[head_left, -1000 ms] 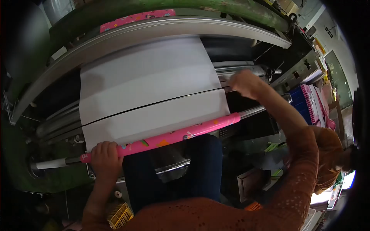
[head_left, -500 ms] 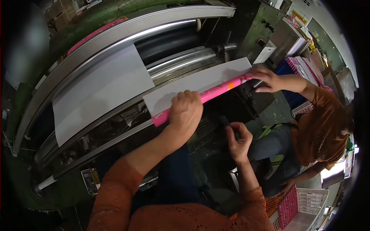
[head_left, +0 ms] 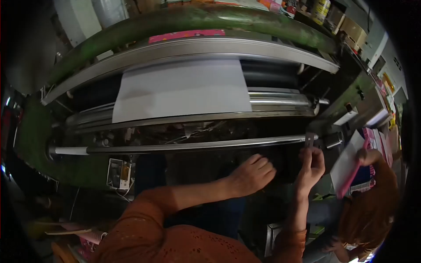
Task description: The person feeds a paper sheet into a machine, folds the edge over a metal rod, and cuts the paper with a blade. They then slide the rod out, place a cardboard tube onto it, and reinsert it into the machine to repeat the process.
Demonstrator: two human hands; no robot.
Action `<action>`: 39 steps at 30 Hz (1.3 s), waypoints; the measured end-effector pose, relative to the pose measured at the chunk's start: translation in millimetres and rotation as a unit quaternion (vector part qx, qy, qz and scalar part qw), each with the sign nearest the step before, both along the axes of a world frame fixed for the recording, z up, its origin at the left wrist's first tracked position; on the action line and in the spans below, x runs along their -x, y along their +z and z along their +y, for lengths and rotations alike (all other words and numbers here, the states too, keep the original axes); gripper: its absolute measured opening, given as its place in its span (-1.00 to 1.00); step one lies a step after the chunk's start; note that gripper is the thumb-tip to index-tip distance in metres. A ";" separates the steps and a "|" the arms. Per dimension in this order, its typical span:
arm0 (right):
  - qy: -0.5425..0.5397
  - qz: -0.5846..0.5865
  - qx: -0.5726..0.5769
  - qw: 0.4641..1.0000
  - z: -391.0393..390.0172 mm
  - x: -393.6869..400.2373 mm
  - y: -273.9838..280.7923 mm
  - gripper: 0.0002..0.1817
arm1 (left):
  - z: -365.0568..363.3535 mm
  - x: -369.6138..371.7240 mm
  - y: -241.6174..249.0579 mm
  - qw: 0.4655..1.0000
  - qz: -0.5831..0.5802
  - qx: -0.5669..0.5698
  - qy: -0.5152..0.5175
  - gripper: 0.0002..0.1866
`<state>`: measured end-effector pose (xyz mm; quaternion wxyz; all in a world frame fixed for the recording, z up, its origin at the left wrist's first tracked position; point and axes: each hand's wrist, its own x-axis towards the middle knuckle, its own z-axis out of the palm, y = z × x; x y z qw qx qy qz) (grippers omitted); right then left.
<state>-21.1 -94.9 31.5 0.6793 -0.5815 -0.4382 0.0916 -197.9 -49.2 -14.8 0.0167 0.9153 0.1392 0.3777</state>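
Observation:
My right hand (head_left: 311, 168) is closed in a pinch on a small flat blade (head_left: 310, 139), held upright by the right end of a long metal bar (head_left: 201, 145). My left hand (head_left: 253, 175) hovers in front of that bar with its fingers curled in, and nothing shows in them. Beyond both hands, a white sheet (head_left: 184, 90) hangs from the machine's rollers (head_left: 280, 100), its lower edge lying along a metal rail (head_left: 210, 117). At the right, a co-worker's hand (head_left: 367, 157) grips a separate white sheet with a pink side (head_left: 346, 168).
A green machine pipe (head_left: 197, 19) runs across the back, above a curved metal beam (head_left: 184, 47). Scraps (head_left: 197, 130) lie in the gap behind the bar. A small box (head_left: 119, 174) sits at lower left. The co-worker (head_left: 368, 210) sits close on my right.
My left hand has let go of the pink-and-white sheet, which the co-worker has carried off to the right. My right hand has risen with the blade. The view has turned.

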 end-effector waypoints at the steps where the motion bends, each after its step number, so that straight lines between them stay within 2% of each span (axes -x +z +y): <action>1: 0.086 -0.010 -0.022 0.996 25.9 15.0 17.8 -0.91 | -1.9 35.9 -13.0 0.996 0.053 0.074 -0.002 -0.83; 3: 0.147 -0.026 -0.065 0.987 82.2 69.1 63.8 -0.94 | -0.8 98.8 -30.9 0.975 -0.001 0.222 0.032 -0.90; 4: 0.212 -0.028 -0.111 0.971 115.6 91.5 83.5 -0.93 | 0.3 129.0 -33.7 0.961 -0.005 0.265 0.080 -0.90; 5: 0.202 -0.027 -0.091 0.975 147.3 113.2 103.2 -0.90 | 1.9 156.0 -35.3 0.943 -0.009 0.307 0.126 -0.90; 7: 0.144 -0.150 -0.103 0.973 211.3 147.2 138.4 -0.76 | 4.9 195.4 -38.9 0.868 -0.102 0.445 0.196 -0.88; 9: 0.127 -0.166 -0.074 0.975 281.2 163.7 152.6 -0.74 | 13.1 227.7 -58.5 0.806 -0.216 0.512 0.204 -0.83; 10: 0.167 -0.091 -0.013 0.982 285.6 172.8 159.1 -0.74 | 18.8 240.2 -70.9 0.764 -0.272 0.547 0.207 -0.82; 11: 0.203 -0.015 0.048 0.978 288.9 179.7 166.2 -0.75 | 27.6 255.0 -86.4 0.744 -0.312 0.566 0.169 -0.80; 12: 0.228 0.089 0.038 0.969 270.3 193.3 172.0 -0.76 | 31.6 266.7 -87.1 0.741 -0.316 0.568 0.169 -0.80; 14: 0.364 0.167 0.085 0.912 233.6 191.8 152.3 -0.74 | 42.4 281.8 -88.2 0.717 -0.422 0.538 0.134 -0.76; 15: 0.382 0.091 0.132 0.910 184.5 206.1 135.6 -0.72 | 44.8 279.4 -76.1 0.688 -0.484 0.523 0.135 -0.72; 16: 0.439 0.025 0.226 0.869 143.5 213.7 111.5 -0.70 | 51.5 284.0 -74.4 0.685 -0.486 0.525 0.133 -0.72; 17: 0.556 0.002 0.358 0.750 110.0 216.1 83.4 -0.73 | 58.4 288.4 -73.5 0.642 -0.526 0.545 0.120 -0.72; 18: 0.599 -0.046 0.487 0.634 81.9 223.4 59.2 -0.73 | 62.6 292.6 -73.4 0.596 -0.563 0.563 0.107 -0.71; 19: 0.586 -0.015 0.527 0.615 61.7 219.1 8.7 -0.74 | 63.4 298.3 -74.0 0.568 -0.582 0.577 0.077 -0.71; 21: 0.441 0.189 0.488 0.730 52.2 190.2 -48.4 -0.72 | 66.9 306.7 -86.6 0.563 -0.580 0.579 0.107 -0.71; 22: 0.401 0.265 0.430 0.765 60.5 160.6 -72.8 -0.70 | 65.2 310.7 -91.6 0.559 -0.575 0.581 0.138 -0.71; 23: 0.266 0.374 0.279 0.843 66.4 162.4 -81.2 -0.71 | 59.1 315.3 -76.7 0.563 -0.559 0.603 0.081 -0.74; 24: 0.266 0.470 0.212 0.815 80.6 131.8 -102.9 -0.75 | 56.0 311.2 -79.9 0.564 -0.556 0.605 0.080 -0.74; 25: 0.196 0.505 0.172 0.823 95.6 118.2 -119.3 -0.74 | 52.4 304.5 -85.3 0.564 -0.603 0.550 0.124 -0.77; 26: 0.208 0.477 0.139 0.842 90.5 118.7 -115.1 -0.74 | 48.9 300.4 -88.2 0.560 -0.647 0.490 0.166 -0.80; 27: 0.222 0.446 0.106 0.860 85.4 121.4 -108.4 -0.73 | 43.9 302.2 -83.5 0.574 -0.634 0.500 0.136 -0.86; 28: 0.241 0.448 0.098 0.856 78.0 122.9 -107.7 -0.77 | 39.3 305.0 -83.8 0.574 -0.636 0.498 0.135 -0.86; 30: 0.221 0.430 0.100 0.870 68.2 128.6 -103.9 -0.85 | 26.4 312.1 -85.2 0.600 -0.588 0.533 0.103 -0.89; 31: 0.242 0.434 0.100 0.862 65.0 121.8 -113.5 -0.92 | 20.6 314.6 -83.4 0.601 -0.587 0.533 0.101 -0.89; 34: 0.238 0.422 0.096 0.869 53.6 121.3 -108.1 -0.95 | 3.3 318.6 -69.0 0.612 -0.542 0.561 0.132 -0.85; 36: 0.226 0.433 0.104 0.866 39.3 124.5 -87.9 -0.97 | -6.4 318.0 -56.7 0.604 -0.539 0.566 0.154 -0.79; 39: 0.172 0.354 0.185 0.900 20.1 122.6 -59.9 -0.87 | -21.1 317.5 -27.8 0.582 -0.540 0.586 0.162 -0.77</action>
